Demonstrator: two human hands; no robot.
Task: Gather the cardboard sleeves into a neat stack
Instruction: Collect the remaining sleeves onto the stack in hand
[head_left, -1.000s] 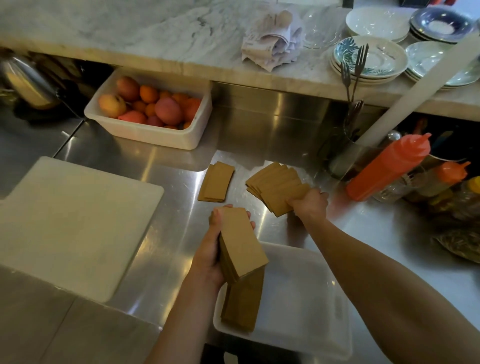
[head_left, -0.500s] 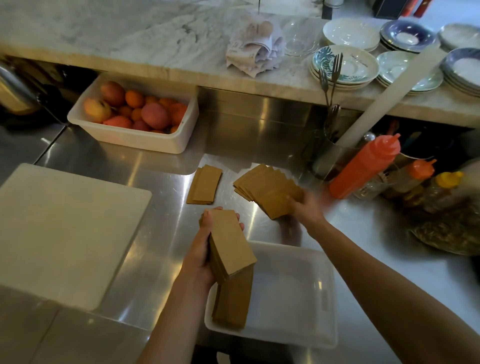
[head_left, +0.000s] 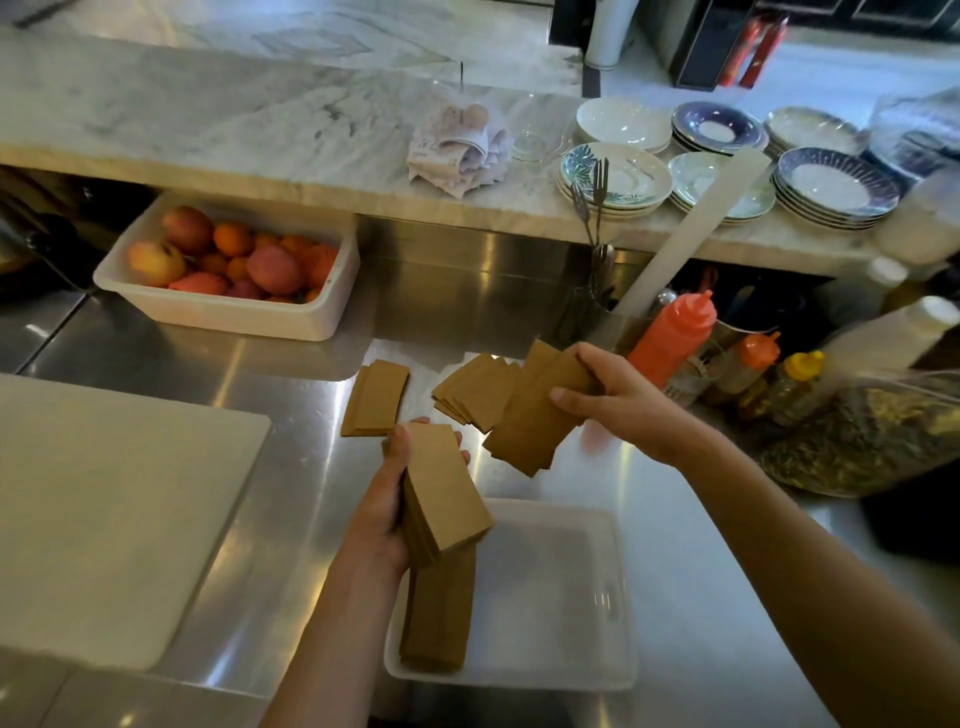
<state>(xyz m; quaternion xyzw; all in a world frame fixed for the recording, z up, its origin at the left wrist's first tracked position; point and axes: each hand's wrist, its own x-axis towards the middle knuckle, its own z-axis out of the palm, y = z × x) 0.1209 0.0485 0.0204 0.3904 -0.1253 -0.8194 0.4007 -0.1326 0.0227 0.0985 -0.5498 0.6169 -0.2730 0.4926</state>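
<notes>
Sleeves sit in five bunches: one stack (head_left: 447, 499) clasped in the left hand (head_left: 382, 512), one bunch (head_left: 535, 415) pinched in the right hand (head_left: 615, 397) just far-right of it, long axes nearly parallel. A fanned pile (head_left: 475, 387) and small pile (head_left: 375, 397) lie on the tabletop (head_left: 291, 467) beyond; another stack (head_left: 439, 616) rests in the near tray (head_left: 566, 597).

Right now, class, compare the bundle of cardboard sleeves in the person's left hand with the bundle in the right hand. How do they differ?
The left hand grips a squared-up bundle with edges aligned; the right hand pinches a looser bundle whose sleeves are splayed. The left hand's bundle is above the white tray; the right hand's bundle is farther back, above the steel counter. Both are flat brown cardboard, held off the surface.
</notes>
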